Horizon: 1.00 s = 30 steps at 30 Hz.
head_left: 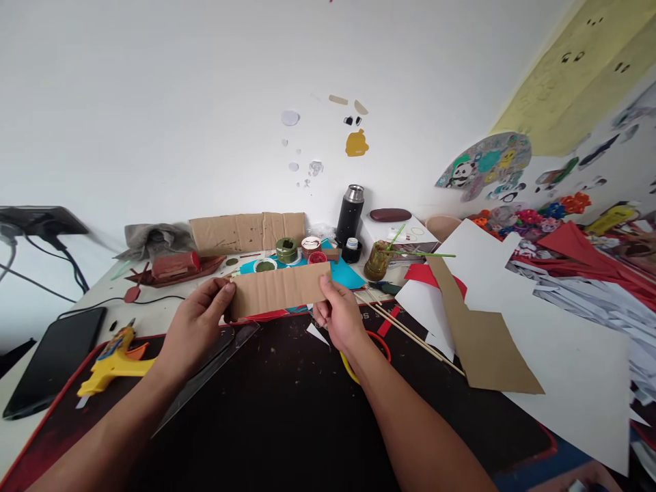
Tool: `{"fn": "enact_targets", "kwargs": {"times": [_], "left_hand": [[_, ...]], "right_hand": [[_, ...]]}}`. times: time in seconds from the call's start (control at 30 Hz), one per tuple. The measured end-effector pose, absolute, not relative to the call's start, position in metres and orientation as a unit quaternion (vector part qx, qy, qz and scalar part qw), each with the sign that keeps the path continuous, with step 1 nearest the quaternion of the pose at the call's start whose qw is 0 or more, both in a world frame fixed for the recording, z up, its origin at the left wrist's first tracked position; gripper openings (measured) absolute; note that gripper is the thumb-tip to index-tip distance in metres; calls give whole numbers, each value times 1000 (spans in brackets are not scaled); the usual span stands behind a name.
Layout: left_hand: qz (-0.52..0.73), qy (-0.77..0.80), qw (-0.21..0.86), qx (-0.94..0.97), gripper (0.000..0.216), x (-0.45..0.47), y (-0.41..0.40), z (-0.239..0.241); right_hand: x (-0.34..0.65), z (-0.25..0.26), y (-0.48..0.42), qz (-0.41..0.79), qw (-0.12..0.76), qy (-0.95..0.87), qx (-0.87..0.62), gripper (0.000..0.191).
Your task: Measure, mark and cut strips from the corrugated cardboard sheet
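Note:
Between both hands a rectangular strip of brown cardboard [279,290] is held up above the black desk mat [277,410]. My left hand [202,314] pinches its left end, thumb on the near face. The right end is gripped by my right hand [338,311], with the thumb in front and the other fingers curled behind. Under my right wrist lie scissors [350,369] with red and yellow handles, partly covered. A yellow hot glue gun [115,365] rests on the mat to the left of my left forearm.
Paint jars [287,251], a black thermos [351,213] and a jar of murky liquid [378,263] stand at the back. A red model boat [177,266] sits back left, above a phone [51,362]. On the right lie wooden sticks [415,339], cut cardboard [497,355] and white paper [574,369].

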<state>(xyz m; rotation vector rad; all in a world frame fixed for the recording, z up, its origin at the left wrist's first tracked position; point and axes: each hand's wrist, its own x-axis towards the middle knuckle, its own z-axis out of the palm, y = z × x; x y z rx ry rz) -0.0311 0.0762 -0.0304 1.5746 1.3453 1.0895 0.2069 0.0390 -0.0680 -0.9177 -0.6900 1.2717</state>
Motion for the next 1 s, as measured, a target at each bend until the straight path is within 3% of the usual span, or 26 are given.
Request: {"fn": "enact_targets", "kwargs": {"times": [0.3,0.73,1.0], "left_hand": [[414,504,444,614,50,-31,75,-21],[528,436,581,440,58,-19,83,-35],[536,386,634,402,50,-12,79,-26]], "right_hand": [[212,-71,46,523,678,-305,-417,68],[206,-63,35,605,647,-299,-354,67],[206,-65,37,601,659,-276,-358,68]]}}
